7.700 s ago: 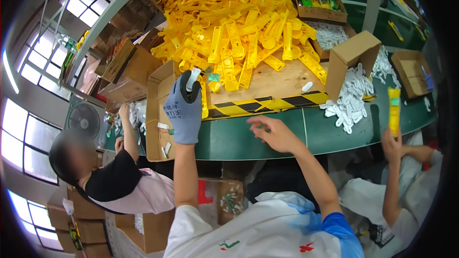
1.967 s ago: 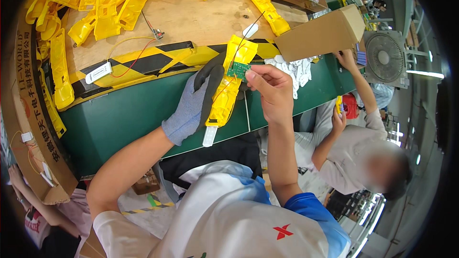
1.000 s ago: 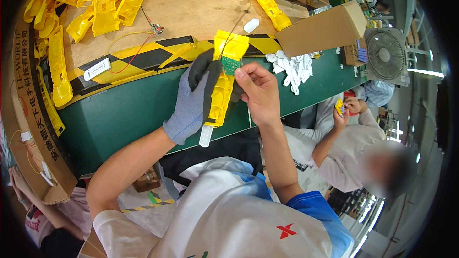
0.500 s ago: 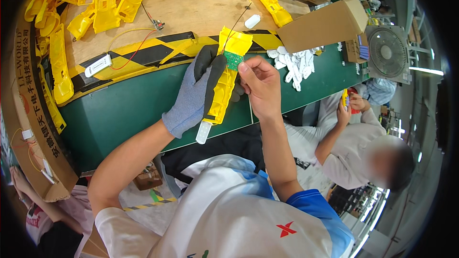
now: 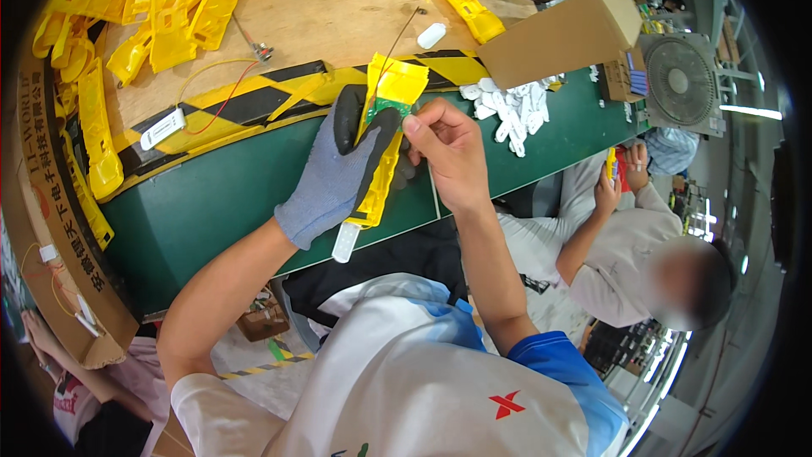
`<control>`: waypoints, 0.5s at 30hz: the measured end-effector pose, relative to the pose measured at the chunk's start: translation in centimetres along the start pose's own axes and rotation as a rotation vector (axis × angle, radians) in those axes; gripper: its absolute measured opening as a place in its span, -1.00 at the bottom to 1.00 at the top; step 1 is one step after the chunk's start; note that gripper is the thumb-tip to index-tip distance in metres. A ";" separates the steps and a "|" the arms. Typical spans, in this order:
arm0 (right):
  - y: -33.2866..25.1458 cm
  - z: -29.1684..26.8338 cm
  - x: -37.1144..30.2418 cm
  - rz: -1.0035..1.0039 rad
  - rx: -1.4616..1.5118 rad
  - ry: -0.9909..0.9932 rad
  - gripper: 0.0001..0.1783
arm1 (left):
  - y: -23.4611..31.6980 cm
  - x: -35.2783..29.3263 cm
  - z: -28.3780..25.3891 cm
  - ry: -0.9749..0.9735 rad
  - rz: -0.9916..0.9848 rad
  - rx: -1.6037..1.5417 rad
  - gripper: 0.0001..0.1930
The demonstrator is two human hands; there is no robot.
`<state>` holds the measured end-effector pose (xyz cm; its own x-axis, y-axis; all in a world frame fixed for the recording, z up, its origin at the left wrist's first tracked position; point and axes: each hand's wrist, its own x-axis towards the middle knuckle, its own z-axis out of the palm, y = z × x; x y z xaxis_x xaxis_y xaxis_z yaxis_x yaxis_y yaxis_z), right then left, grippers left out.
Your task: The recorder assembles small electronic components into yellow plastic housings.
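My left hand [image 5: 326, 173], in a grey-blue glove with black fingers, is wrapped round a long yellow plastic housing [image 5: 385, 176], tilted over the bench edge. A green circuit board [image 5: 391, 107] sits in the housing's upper part, partly under my left thumb. A thin dark wire [image 5: 391, 52] rises from near it. From the lower end sticks a white perforated piece [image 5: 345, 242]. My bare right hand [image 5: 452, 152] is closed in a pinch at the board's right edge; what lies between its fingertips is hidden.
Yellow housings [image 5: 173, 13] are heaped at the far left. A white module [image 5: 163, 129] with wires lies on the striped tape [image 5: 233, 101]. White parts [image 5: 512, 112] lie right, beside a cardboard box [image 5: 558, 38] and a fan [image 5: 679, 80]. A co-worker [image 5: 622, 237] sits at right.
The whole view has shifted slightly. My left thumb now covers more of the circuit board, and my right fingertips stay at its edge. The housing remains in my left hand.
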<state>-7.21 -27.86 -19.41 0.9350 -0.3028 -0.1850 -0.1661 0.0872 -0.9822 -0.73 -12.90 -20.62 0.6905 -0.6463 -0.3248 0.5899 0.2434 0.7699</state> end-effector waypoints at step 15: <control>-1.0 -7.5 -4.2 -0.637 -1.600 0.078 -0.57 | 1.0 0.1 0.2 -0.003 -0.060 -0.015 -0.72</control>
<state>-13.27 -33.81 -17.86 0.9644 0.0422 0.2612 0.0274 -0.9978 0.0598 -0.15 -12.86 -19.79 0.6525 -0.6623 -0.3681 0.6361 0.2148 0.7411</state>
